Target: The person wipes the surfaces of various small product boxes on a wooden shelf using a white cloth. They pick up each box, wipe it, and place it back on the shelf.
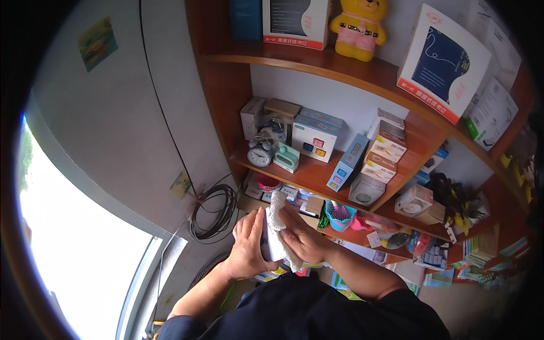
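Note:
My left hand (pixel 247 240) grips a small white box (pixel 274 242) by its left side, in front of my chest. Against the box's right side, my right hand (pixel 305 238) presses a white textured cloth (pixel 278 210). The cloth hangs down past the box's lower edge and bunches up above it. Part of the box is hidden by the cloth and my fingers. Beyond my hands, a grey twin-bell alarm clock (pixel 259 153) and a mint green clock (pixel 287 157) stand on the middle shelf.
Wooden shelves (pixel 314 176) hold clock boxes (pixel 316 134), a blue basket (pixel 340 216) and other goods. A yellow bear figure (pixel 359 29) sits on the upper shelf. Coiled black cable (pixel 212 212) hangs on the left wall, near a bright window (pixel 76 238).

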A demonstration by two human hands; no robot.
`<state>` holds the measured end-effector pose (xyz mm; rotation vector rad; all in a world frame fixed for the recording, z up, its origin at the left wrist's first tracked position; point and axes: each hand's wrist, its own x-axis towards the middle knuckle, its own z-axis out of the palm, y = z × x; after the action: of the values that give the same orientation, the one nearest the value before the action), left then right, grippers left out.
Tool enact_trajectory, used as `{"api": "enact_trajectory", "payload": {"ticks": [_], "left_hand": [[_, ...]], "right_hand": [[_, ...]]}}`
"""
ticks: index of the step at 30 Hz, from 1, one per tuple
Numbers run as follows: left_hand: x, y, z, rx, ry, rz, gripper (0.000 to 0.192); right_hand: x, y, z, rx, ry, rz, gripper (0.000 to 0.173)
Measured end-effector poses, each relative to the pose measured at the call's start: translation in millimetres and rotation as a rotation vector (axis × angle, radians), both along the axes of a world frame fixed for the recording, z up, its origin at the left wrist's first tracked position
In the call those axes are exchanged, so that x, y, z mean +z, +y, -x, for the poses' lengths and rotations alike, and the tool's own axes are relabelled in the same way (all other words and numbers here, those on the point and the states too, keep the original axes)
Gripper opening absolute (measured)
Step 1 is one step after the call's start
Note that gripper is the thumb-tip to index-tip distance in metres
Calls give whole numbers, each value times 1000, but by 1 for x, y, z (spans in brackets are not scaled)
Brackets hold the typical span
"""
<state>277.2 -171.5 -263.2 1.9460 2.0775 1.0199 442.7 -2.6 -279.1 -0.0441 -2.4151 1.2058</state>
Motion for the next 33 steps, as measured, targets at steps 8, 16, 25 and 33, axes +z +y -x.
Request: {"api": "enact_trajectory", "payload": {"ticks": [8,16,25,33], "left_hand": [[8,-2,-4,-161,20,77,145],[14,-3,-6,-285,-92,130,135],[3,8,3,-213,-850,-79,151],[6,24,-13,-46,-1323,-589,140]], "right_hand": [[-11,8,19,-117,4,483,34],[-18,34,18,-313,-171,761,50],[-36,10,7,-185,-55,249,68],[-80,-39,13,27,-23,834,74]]}}
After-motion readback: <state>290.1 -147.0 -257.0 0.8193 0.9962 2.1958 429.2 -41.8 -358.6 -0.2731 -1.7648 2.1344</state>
